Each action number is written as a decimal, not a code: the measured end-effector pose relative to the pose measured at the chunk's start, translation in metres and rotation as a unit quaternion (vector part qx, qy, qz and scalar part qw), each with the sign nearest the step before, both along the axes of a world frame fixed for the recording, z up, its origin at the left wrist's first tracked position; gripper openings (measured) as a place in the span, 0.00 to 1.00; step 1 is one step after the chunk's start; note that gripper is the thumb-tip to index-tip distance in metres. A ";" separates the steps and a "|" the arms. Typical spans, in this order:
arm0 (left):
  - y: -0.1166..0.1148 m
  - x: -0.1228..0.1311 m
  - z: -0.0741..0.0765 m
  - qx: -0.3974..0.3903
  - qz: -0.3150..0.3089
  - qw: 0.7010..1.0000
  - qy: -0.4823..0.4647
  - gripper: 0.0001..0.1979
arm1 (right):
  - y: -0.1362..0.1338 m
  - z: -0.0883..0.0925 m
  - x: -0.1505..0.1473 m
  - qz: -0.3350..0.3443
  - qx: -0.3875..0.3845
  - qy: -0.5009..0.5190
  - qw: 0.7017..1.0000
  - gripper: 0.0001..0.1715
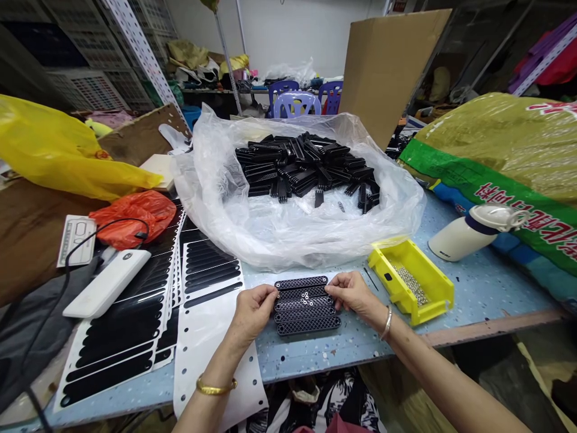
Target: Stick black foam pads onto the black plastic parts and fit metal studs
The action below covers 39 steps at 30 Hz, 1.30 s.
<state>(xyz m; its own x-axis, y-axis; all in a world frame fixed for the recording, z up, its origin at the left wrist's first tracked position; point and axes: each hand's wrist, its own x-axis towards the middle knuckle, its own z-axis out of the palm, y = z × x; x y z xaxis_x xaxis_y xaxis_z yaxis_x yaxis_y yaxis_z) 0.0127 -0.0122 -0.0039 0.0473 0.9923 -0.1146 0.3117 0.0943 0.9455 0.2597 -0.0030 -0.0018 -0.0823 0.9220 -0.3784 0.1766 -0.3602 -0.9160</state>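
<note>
The person's left hand [252, 313] and right hand [354, 294] are both at a small group of five black lattice strips [307, 316], which lie side by side on the blue speckled table [360, 352], just in front of the clear plastic bag [211, 204]. The left fingers [265, 293] are closed and pinch the left ends of the upper strips, and the right fingers [336, 288] are closed on the right ends in the same way. Some small metal rings [305, 296] lie on the strips, near the middle. Inside the clear plastic bag there is a large pile of black strips [306, 165]. In front of the bag and to the right stands a yellow plastic bin [410, 288] with small metal pieces [410, 284] in it, and further right is a white bottle [460, 236]. To the left of the bag's front are sheets of black strips on white backing [130, 319], a white power bank [106, 284] and an orange plastic bag [135, 219]. Behind the bag stands a large cardboard sheet [387, 66].
</note>
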 end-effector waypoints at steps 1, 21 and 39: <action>0.000 0.000 0.001 -0.005 0.004 1.000 -0.008 0.10 | 0.000 0.000 0.000 0.001 0.001 0.000 1.000 0.15; 0.008 0.007 0.018 -0.139 0.059 0.980 -0.126 0.08 | 0.001 0.002 0.000 0.001 -0.006 0.004 1.000 0.16; 0.010 0.009 0.023 -0.144 0.069 0.980 -0.118 0.09 | 0.002 -0.005 0.002 0.004 -0.004 0.002 1.000 0.16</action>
